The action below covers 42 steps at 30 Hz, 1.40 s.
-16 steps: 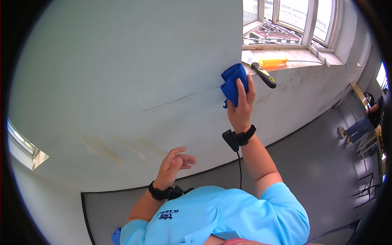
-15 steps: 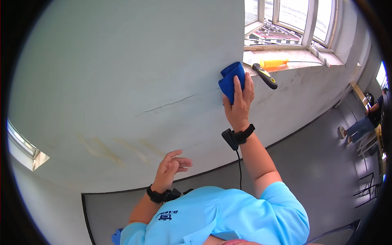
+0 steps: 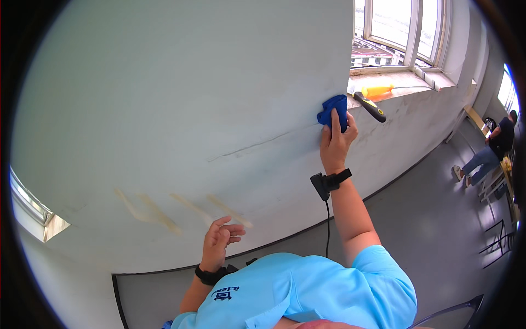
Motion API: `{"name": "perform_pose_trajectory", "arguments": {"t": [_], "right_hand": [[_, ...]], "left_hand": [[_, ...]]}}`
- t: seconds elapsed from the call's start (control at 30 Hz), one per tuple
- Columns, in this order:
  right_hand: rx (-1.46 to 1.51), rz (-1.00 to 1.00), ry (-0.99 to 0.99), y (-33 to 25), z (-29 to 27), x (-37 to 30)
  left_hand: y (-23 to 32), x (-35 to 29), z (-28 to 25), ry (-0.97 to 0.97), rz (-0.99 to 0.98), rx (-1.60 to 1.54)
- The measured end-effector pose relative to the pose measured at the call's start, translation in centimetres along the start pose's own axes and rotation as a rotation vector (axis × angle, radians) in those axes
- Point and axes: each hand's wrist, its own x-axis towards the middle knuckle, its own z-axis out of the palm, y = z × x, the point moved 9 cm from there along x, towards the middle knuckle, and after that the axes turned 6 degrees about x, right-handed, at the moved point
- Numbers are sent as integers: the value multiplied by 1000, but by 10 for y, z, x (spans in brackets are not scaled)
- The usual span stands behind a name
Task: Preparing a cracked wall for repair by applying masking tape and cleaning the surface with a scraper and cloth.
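Observation:
My right hand (image 3: 338, 140) presses a folded blue cloth (image 3: 334, 112) flat against the pale wall (image 3: 219, 82), beside the corner of the window recess. A thin crack (image 3: 246, 148) runs across the wall and meets the cloth's lower left side. Just right of the cloth, a scraper with a black and yellow handle (image 3: 370, 107) lies on the sill, its handle jutting past the edge. My left hand (image 3: 222, 241) hangs in front of the wall with fingers loosely spread and nothing in it. Near it are several yellowish streaks (image 3: 159, 214) on the wall.
On the window sill (image 3: 402, 94) lies an orange-handled tool (image 3: 377, 90) with a long thin shaft. The window (image 3: 392, 24) stands at the upper right. A person (image 3: 496, 145) is at a table on the far right, near a dark metal frame (image 3: 496, 238).
My view has shifted, so the wall and window sit differently in the picture. The cloth, still under my right hand, looks more bunched and lies nearer the recess corner. My left hand stays free.

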Motion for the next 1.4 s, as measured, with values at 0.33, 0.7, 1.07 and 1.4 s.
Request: {"name": "perform_pose_trajectory", "arguments": {"t": [0.33,0.7,1.07,1.4], "right_hand": [[12,-29,46,-37,-1,7],[106,-197,158,-91,-12,79],[113,-217,151,-123,-3,86],[234,-360,-8,-197,19,53]], "left_hand": [[4,-7,-27,12,13,-6],[23,-23,-64,126,102,19],[72,-40,-126,382,345,36],[72,-48,-142,392,417,-12]]}}
